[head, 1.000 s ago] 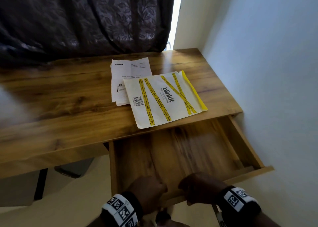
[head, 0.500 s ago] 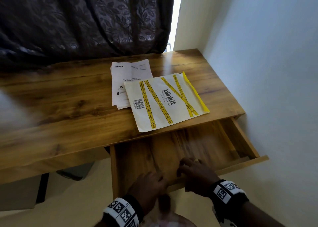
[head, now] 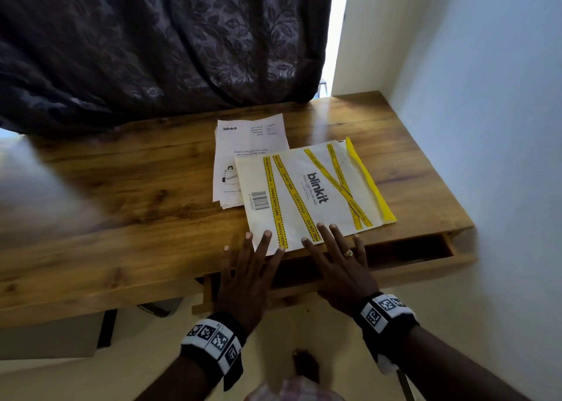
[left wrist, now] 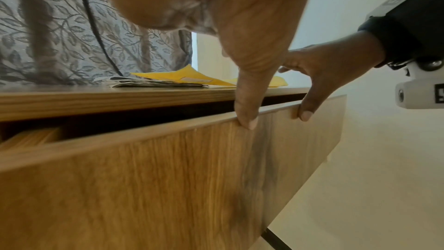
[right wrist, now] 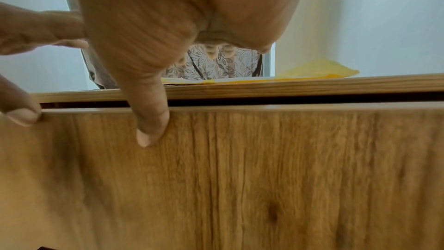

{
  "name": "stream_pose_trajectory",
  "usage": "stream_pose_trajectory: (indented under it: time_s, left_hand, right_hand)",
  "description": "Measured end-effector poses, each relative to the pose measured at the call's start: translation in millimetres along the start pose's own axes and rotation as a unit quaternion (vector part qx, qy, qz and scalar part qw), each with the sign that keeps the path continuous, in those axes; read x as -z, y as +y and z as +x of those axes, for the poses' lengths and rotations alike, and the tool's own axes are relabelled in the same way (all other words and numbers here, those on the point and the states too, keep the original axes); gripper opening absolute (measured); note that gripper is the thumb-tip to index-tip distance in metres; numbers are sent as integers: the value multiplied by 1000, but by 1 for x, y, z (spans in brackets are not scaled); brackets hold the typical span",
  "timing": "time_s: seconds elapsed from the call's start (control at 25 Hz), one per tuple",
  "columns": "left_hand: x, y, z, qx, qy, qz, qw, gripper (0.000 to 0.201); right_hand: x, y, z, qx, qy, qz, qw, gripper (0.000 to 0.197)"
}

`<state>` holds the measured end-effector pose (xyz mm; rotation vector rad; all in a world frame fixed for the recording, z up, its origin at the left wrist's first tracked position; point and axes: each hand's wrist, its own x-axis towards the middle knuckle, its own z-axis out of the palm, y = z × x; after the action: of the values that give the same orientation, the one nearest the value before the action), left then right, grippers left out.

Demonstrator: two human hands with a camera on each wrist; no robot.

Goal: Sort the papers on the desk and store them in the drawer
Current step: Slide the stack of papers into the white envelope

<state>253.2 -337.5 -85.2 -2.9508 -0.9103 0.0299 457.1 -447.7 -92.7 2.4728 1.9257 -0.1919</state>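
Fingers of your left hand (head: 243,279) and right hand (head: 340,267) lay straight over the envelope (head: 307,193) edge, thumbs against the drawer (left wrist: 168,168) front.

I see a wooden desk (head: 127,193). On it lies a stack of white papers (head: 243,148). A blinkit envelope (head: 310,197) overlaps them.

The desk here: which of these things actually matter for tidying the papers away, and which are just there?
Part of the job:
- blinkit envelope
- printed sheets tucked under it
- drawer, slightly open
- left hand and right hand, fingers straight

Just there:
- patterned curtain
- desk
- white wall
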Motion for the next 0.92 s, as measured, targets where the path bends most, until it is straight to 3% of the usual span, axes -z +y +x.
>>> stream_pose_trajectory:
  time_s: [0.12,0.32,0.44,0.6,0.72,0.92]
  left_hand:
    - [0,-7,12,32,-8,14,999,106]
    - [1,-15,35,61,-24,-9,998,107]
    - [6,-26,49,112,-13,-52,992,96]
    - [18,-61,69,203,4,-105,974,88]
    - [23,-95,93,246,-35,-163,955,79]
    - [1,-154,148,262,-89,-239,931,82]
  right_hand:
    - [3,4,19,-3,6,5,1000,122]
    - [5,13,44,59,-6,22,998,102]
    - [11,16,57,62,-17,42,997,84]
    - [30,14,92,75,23,62,995,69]
    - [51,9,133,92,39,51,994,56]
    - [79,-11,212,140,-16,14,990,69]
